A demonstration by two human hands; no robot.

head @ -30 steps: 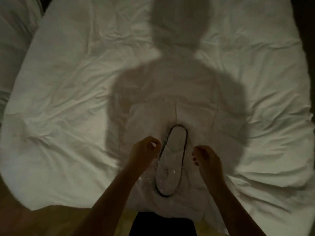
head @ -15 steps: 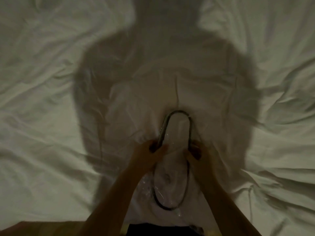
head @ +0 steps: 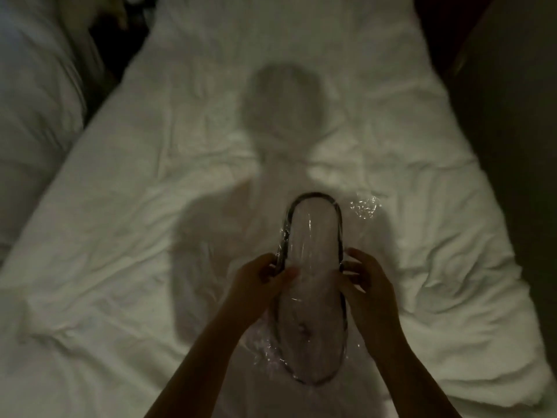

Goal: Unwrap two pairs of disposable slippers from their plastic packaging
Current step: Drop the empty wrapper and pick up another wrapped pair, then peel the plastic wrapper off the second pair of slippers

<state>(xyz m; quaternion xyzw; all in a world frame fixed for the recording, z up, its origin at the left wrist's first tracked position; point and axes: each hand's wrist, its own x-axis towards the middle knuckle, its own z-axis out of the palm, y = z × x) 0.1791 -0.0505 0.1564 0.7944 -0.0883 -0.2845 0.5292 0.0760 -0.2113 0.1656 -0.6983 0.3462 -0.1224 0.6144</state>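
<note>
A packet of white disposable slippers [head: 312, 236] with dark trim, sealed in clear plastic packaging [head: 364, 206], is held lengthwise above the white bed. My left hand [head: 259, 279] grips its left edge near the middle, thumb pressed on the top face. On the opposite edge, at the same height, my right hand [head: 364, 279] holds the packet with fingers curled around it. Loose plastic glints at the packet's far right corner and near its lower left. Only one packet shows in the dim light.
A rumpled white duvet [head: 150, 236] covers the bed, with my shadow cast across its middle. A second white bed [head: 33, 101] lies at the far left beyond a dark gap. A dark wall or panel [head: 512, 146] borders the right side.
Both hands closed on the packet's sides and lifted it off the duvet. The camera view has pulled back and tilted up, showing more of the bed.
</note>
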